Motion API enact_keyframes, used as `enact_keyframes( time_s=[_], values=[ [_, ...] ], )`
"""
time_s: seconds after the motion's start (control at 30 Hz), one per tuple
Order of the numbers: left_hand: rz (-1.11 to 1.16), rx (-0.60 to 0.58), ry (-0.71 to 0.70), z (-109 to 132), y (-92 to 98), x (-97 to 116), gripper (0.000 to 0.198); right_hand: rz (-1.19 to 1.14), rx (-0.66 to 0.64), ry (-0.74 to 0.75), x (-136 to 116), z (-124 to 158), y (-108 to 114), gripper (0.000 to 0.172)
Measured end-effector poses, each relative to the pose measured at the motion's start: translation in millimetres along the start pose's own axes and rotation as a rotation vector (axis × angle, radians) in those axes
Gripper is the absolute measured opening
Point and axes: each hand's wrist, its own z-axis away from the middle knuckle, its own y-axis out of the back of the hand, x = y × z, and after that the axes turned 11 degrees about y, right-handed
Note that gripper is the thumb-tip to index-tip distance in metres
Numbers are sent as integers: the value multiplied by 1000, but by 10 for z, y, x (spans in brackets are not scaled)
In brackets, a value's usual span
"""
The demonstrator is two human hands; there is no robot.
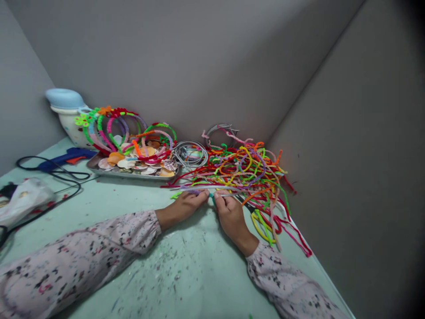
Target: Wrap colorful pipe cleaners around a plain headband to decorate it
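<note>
Together, the left hand (182, 207) and right hand (231, 215) pinch fuzzy sticks over the counter (195, 270), near the big messy pile (245, 166). The left fingers squeeze the purple fuzzy stick (191, 191); the right fingers squeeze the teal fuzzy stick (211, 196), which shows between them. Both look light, soft and bendy, not slippery or easy to break. Fingertips close to the teal bit should hold best.

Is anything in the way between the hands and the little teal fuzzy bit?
No, nothing visible blocks them: the teal fuzzy bit is right at the fingertips of the left hand and right hand. The colourful pile lies beyond and to the right, not between.
</note>
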Motion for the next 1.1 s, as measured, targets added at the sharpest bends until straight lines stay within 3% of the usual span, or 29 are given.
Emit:
enact_keyframes(
  time_s=[0.13, 0.3, 0.43, 0.63, 0.8, 0.97, 1.1],
  values=[
    [-3, 22, 39, 7, 6, -40, 29, -6, 12, 1, -3, -6, 5, 31],
    [58, -37, -75, 8, 44, 29, 24, -96, 19, -15, -55, 5, 49, 27],
    [117, -26, -90, -3, 31, 73, 28, -140, 37, -6, -66, 16, 69, 25],
    [83, -4, -12, 8, 1, 100, 19, -126, 27, -18, -53, 20, 66, 28],
    [102, -27, -35, 0, 12, 123, 18, -131, 39, -17, -42, 22, 53, 24],
    [5, 42, 45, -24, 7, 79, 28, -116, 91, -28, 14, 18, 9, 22],
    [17, 44, 21, -41, -5, 22, 32, -132, 82, 7, 28, 13, -10, 21]
  ],
)
